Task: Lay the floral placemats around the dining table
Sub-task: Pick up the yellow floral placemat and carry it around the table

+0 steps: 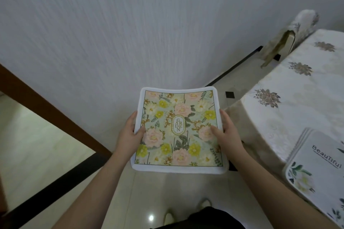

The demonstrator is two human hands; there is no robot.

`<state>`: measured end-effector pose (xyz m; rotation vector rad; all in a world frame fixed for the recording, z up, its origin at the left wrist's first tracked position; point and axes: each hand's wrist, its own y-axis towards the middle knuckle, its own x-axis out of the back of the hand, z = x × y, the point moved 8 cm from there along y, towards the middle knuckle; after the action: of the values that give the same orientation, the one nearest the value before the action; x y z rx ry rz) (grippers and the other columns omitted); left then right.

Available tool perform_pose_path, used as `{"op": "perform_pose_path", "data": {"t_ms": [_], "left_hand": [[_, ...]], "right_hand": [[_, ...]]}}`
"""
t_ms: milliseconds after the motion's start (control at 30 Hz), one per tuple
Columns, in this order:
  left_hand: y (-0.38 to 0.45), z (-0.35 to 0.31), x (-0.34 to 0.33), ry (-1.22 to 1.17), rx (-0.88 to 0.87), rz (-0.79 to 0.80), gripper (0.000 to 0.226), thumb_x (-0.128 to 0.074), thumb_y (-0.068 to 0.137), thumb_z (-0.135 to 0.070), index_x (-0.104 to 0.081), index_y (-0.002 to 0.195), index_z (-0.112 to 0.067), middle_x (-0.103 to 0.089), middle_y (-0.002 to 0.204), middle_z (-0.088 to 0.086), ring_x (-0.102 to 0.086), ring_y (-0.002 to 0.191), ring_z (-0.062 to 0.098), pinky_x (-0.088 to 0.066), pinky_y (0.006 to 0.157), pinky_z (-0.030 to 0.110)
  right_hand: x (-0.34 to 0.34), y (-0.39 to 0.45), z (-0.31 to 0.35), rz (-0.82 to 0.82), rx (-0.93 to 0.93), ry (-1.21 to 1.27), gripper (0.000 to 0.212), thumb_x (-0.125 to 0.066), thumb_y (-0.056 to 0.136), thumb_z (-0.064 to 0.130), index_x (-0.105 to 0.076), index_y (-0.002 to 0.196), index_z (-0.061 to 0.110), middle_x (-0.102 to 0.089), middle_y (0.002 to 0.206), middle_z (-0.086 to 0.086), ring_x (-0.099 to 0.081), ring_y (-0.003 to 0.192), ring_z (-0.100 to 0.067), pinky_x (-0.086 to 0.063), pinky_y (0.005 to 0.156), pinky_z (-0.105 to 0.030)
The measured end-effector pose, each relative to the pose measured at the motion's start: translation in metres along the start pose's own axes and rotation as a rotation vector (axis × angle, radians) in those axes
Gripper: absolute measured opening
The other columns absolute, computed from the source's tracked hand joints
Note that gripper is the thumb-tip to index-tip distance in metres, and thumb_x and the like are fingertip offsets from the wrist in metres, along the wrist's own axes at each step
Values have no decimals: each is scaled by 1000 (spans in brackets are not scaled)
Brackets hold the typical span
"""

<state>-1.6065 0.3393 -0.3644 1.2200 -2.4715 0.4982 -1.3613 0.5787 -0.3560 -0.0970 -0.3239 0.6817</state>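
Observation:
I hold a square floral placemat (179, 130) with a white border and the word GARDEN in its middle, flat in the air above the floor. My left hand (131, 130) grips its left edge, thumb on top. My right hand (226, 132) grips its right edge the same way. The dining table (297, 83), covered in a white flowered cloth, stands to the right of the mat. A stack of several white placemats (318, 161) printed BEAUTIFUL lies on the table's near corner.
A white wall (130, 33) rises straight ahead, close by. A chair with a pale cover (290, 35) stands at the table's far side. A brown door frame (46, 109) runs along the left. Glossy tiled floor (152, 191) and my feet are below.

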Motion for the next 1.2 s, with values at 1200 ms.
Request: {"op": "perform_pose_path", "data": {"t_ms": [1200], "left_hand": [[322, -124, -174, 20, -64, 239, 61, -63, 96, -22, -36, 139, -55, -70, 108, -24, -72, 94, 5, -62, 73, 37]], "right_hand": [[114, 277, 0, -301, -131, -151, 69, -59, 95, 23, -26, 154, 35, -51, 142, 10, -55, 116, -12, -46, 92, -30]]}}
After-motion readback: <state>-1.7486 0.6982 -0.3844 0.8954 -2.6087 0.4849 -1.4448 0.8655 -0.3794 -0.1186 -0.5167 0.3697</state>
